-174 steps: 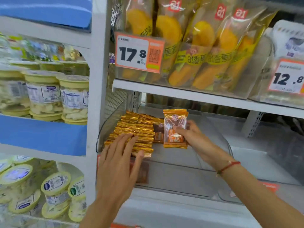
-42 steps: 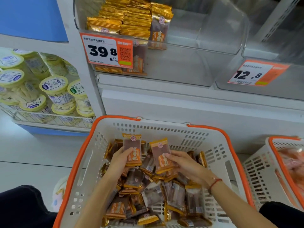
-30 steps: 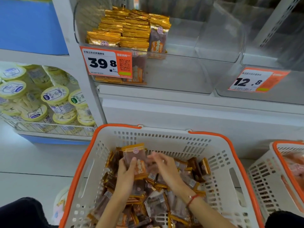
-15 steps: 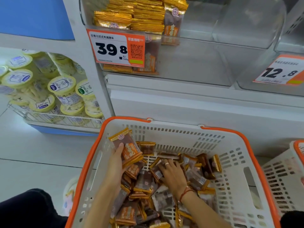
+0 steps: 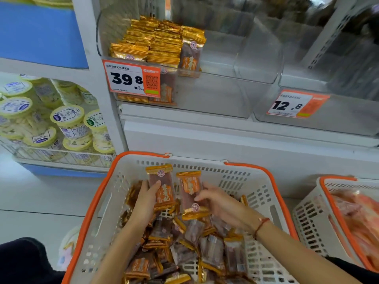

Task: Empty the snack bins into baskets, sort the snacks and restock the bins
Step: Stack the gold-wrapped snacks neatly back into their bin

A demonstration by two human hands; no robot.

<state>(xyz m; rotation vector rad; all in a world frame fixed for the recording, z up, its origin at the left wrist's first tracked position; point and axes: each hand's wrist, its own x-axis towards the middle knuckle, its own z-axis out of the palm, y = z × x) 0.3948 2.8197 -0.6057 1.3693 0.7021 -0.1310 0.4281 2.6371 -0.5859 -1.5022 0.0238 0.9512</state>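
we are crouched over a white basket (image 5: 114, 193) with an orange rim, which sits on the floor below the shelf and is loaded with small snack packets (image 5: 184, 242), each with gold crimped ends and an orange label. our left hand (image 5: 146, 198) grips one packet (image 5: 162, 185) upright, thumb curled across its front and the other fingers behind it. our right hand (image 5: 219, 201) pinches a second packet (image 5: 189, 193) just beside the first, fingers bent round its right edge; this one stands with its round seal at the bottom. the two held packets sit side by side, close to touching, above the loose pile. a red cord (image 5: 260, 226) circles the right wrist. up on the shelf a clear bin (image 5: 215, 95) holds neat rows of the same packets (image 5: 158, 42) in its left part, behind a price tag (image 5: 132, 79) reading 39.8. the neighbouring clear bin (image 5: 338, 119) carries a tag (image 5: 297, 104) reading 12.8. at the right edge stands another basket (image 5: 307, 222) with pinkish packs (image 5: 359, 222) inside. lidded tubs (image 5: 67, 124) fill the rack to the left.
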